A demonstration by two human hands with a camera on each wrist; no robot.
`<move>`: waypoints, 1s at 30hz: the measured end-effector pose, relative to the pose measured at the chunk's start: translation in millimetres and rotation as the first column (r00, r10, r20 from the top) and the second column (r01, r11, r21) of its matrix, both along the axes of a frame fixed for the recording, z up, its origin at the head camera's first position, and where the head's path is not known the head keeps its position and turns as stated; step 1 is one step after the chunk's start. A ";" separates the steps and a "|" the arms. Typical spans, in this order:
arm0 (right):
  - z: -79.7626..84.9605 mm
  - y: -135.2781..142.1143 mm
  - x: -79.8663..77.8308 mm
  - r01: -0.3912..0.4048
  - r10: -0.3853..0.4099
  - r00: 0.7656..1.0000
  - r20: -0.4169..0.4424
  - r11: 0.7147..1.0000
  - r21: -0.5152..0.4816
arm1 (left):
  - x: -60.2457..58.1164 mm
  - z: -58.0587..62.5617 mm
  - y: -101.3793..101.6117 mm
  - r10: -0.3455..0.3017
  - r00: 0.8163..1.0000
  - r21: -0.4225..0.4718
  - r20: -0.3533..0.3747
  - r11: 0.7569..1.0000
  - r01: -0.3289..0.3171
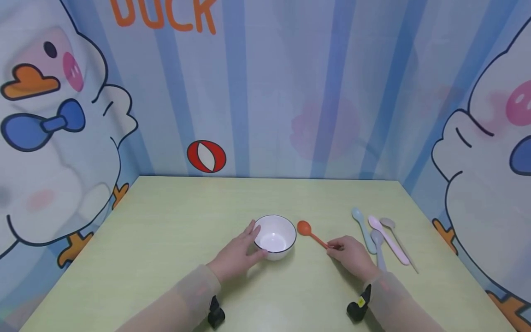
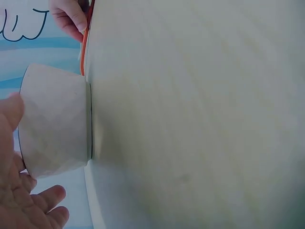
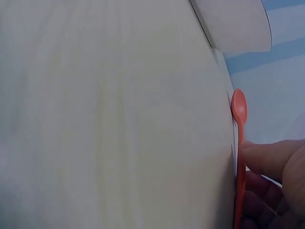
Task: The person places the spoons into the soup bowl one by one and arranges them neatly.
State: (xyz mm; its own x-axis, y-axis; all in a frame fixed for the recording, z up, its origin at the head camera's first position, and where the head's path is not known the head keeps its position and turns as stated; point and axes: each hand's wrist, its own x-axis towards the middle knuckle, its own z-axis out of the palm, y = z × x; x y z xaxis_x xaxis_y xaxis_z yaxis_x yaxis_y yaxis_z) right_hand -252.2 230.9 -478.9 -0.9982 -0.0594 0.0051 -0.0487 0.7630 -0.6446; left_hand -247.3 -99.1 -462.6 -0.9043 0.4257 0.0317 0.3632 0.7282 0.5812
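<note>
A white bowl (image 1: 275,235) with a dark rim stands upright on the table. My left hand (image 1: 238,251) is at its left side, thumb at the front and fingers spread along the rim; in the left wrist view, the thumb (image 2: 12,109) overlaps the bowl (image 2: 55,119) near its rim. To the right of the bowl, my right hand (image 1: 352,256) pinches the handle of an orange spoon (image 1: 304,228). The spoon's head points toward the bowl, apart from it. In the right wrist view, the spoon (image 3: 239,107) lies low along the tabletop, thumb against its handle.
On the right of the pale yellow table (image 1: 186,207) lie several more spoons: a light teal one (image 1: 362,228), a pink one (image 1: 387,240), a grey-blue one (image 1: 378,244) partly behind my right arm, and a greyish one (image 1: 398,240). A cartoon curtain (image 1: 265,92) hangs behind.
</note>
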 end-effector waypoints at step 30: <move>19.2 9.2 9.5 -0.032 0.012 0.989 0.146 0.990 0.138 | 2.1 0.4 1.1 0.013 1.000 -0.010 0.012 1.000 -0.013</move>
State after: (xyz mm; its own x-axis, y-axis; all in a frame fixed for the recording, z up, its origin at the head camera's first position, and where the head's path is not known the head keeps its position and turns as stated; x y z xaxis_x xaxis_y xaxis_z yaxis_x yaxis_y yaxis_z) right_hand -242.7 240.1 -459.7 -0.9863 -0.0716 -0.1489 0.0191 0.8458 -0.5331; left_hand -245.2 -98.1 -462.2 -0.9100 0.4144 0.0162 0.3467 0.7387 0.5780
